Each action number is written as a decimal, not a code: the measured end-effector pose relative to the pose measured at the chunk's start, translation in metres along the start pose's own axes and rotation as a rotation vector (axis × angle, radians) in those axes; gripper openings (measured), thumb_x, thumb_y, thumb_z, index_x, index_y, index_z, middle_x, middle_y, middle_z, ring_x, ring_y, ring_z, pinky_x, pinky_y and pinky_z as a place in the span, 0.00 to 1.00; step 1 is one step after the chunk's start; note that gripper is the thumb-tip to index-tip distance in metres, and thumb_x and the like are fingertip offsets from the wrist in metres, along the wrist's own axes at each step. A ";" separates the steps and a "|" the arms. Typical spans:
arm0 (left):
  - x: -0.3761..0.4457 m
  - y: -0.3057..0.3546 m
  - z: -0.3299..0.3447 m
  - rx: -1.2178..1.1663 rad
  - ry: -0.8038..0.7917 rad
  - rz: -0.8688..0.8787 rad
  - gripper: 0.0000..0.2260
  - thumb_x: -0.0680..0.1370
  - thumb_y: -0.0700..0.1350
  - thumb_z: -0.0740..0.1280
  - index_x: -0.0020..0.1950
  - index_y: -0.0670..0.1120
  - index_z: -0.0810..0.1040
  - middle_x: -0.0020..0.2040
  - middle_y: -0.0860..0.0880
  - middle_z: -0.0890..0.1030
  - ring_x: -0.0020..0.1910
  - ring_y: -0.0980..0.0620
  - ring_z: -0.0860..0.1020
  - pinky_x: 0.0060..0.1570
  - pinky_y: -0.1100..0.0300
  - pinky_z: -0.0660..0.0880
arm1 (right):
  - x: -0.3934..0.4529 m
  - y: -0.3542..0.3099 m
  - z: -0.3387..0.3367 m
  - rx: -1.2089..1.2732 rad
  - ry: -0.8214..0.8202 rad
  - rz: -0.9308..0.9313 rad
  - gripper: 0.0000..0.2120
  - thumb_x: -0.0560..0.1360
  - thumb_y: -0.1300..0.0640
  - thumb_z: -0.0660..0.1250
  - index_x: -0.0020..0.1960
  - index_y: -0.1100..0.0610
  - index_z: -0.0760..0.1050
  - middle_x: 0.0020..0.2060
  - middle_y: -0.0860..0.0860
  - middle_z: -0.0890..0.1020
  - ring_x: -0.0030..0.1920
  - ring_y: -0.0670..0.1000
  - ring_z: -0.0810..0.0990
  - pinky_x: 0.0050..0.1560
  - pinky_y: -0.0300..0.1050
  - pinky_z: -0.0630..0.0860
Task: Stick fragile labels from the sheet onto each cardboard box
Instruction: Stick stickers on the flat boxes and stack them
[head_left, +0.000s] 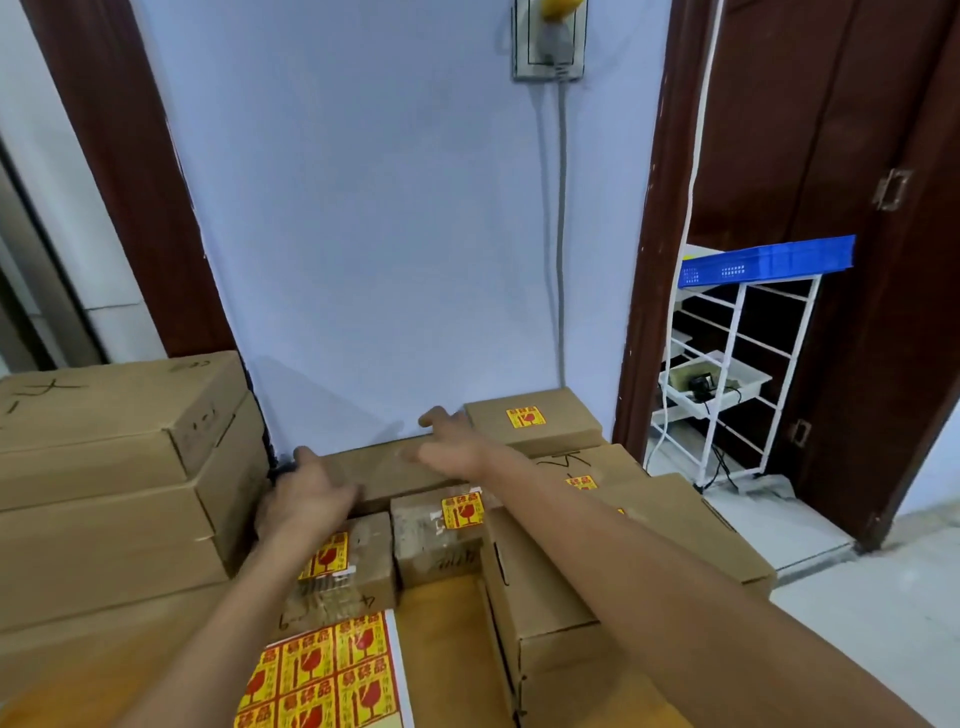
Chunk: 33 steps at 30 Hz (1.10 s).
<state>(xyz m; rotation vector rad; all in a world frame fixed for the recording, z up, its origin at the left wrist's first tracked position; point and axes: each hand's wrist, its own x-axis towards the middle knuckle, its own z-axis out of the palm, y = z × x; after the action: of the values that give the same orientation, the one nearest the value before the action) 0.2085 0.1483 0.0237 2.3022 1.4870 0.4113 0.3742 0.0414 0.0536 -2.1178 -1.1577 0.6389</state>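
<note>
A long unlabelled cardboard box (382, 470) lies against the wall at the back. My left hand (306, 493) grips its left end, thumb at the far corner. My right hand (449, 447) holds its right part, thumb up behind the far edge. The label sheet (324, 675) with red-and-yellow fragile labels lies at the bottom centre. Two small boxes in front carry a label each, one (363, 566) and the other (431, 540). A box at the back right (561, 415) is labelled too, and so is the box below it (613, 467).
A tall stack of big plain cardboard boxes (114, 467) stands on the left. More boxes (550, 597) lie under my right forearm. A white wire rack (737, 364) with a blue crate (769, 260) stands in the doorway at right. A cable (561, 234) hangs down the wall.
</note>
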 end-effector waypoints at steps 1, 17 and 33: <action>-0.001 0.002 -0.005 -0.061 0.023 -0.021 0.27 0.75 0.60 0.67 0.65 0.47 0.64 0.55 0.42 0.80 0.54 0.38 0.79 0.51 0.47 0.79 | -0.001 -0.001 -0.002 0.057 0.042 -0.015 0.33 0.79 0.43 0.68 0.79 0.52 0.61 0.77 0.58 0.59 0.78 0.60 0.62 0.72 0.52 0.68; -0.140 0.043 -0.141 -0.352 0.295 0.207 0.18 0.77 0.59 0.66 0.64 0.54 0.70 0.51 0.55 0.79 0.53 0.44 0.78 0.55 0.47 0.77 | -0.146 -0.071 -0.068 -0.104 0.496 -0.373 0.25 0.77 0.46 0.71 0.72 0.47 0.71 0.73 0.53 0.64 0.72 0.60 0.68 0.67 0.48 0.69; -0.418 -0.006 0.003 -0.191 -0.079 0.422 0.16 0.78 0.64 0.63 0.61 0.67 0.60 0.70 0.64 0.66 0.63 0.61 0.72 0.60 0.68 0.69 | -0.448 0.142 0.040 -0.303 0.591 -0.198 0.27 0.74 0.41 0.72 0.66 0.22 0.66 0.77 0.43 0.59 0.75 0.44 0.58 0.66 0.37 0.69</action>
<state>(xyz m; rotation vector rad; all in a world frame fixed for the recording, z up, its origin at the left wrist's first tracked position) 0.0371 -0.2320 0.0000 2.4348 0.8763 0.5414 0.2042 -0.3910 -0.0263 -2.1747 -1.1405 -0.2637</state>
